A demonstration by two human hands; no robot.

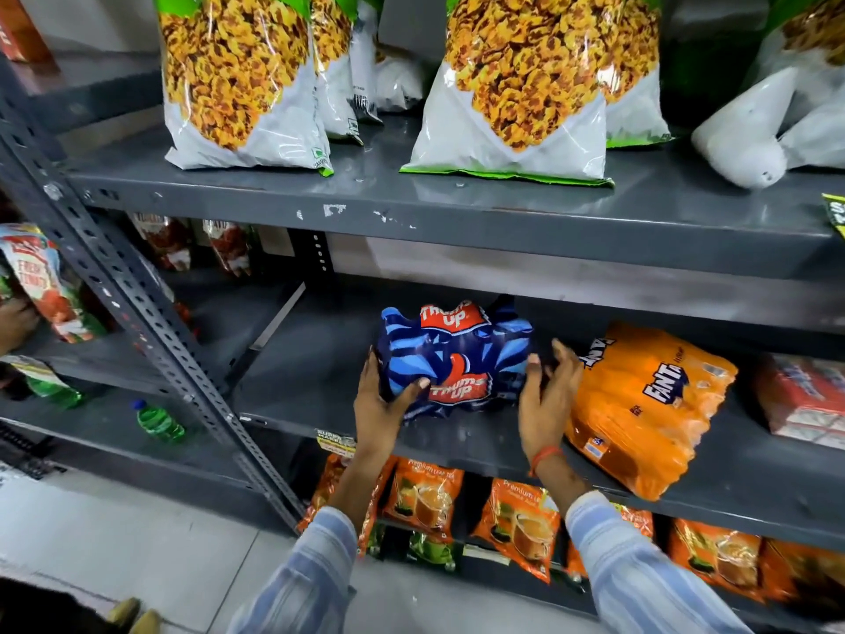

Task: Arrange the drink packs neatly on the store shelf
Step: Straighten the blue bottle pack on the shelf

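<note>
A blue Thums Up drink pack (457, 359) lies on the middle grey shelf (311, 386). My left hand (382, 404) grips its left side, thumb across the front. On the pack's right side is my right hand (546, 395), its fingers spread, touching or nearly touching the wrapping. An orange Fanta drink pack (649, 404) lies tilted just right of my right hand, its lower corner hanging over the shelf's front edge. A red and white pack (804, 400) sits at the far right of the same shelf.
Large snack bags (237, 80) stand on the shelf above. Orange tea packets (425, 496) fill the shelf below. A perforated upright (137, 313) divides off the left bay, which holds a green bottle (157, 421) and ketchup pouches (41, 281). Another person's hand shows at the left edge.
</note>
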